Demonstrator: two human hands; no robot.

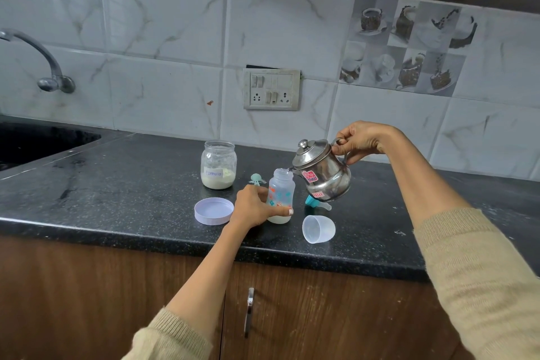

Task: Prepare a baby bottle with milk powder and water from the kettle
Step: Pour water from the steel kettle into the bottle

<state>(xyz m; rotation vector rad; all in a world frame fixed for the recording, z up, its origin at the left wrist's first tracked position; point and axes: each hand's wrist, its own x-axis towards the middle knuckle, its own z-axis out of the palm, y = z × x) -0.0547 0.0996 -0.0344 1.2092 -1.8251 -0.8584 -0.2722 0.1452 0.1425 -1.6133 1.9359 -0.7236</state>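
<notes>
Two hands: kettle (323, 171) spout tilted left over upright bottle (281, 196).

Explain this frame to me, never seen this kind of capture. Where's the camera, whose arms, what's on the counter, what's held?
There is no machine here. One wide-angle camera is worn on a person's head and looks forward and down, so the two arms reaching in from the bottom are that person's own.

The left hand holds the baby bottle upright on the black counter; something pale sits at the bottle's bottom. The right hand has its grip on the handle of a steel kettle, tilted so its spout meets the bottle's open mouth.

Also on the counter: an open glass jar labelled formula, its lilac lid, a small green scoop, the teal bottle teat and a clear cap on its side. A sink and tap are at the left.
</notes>
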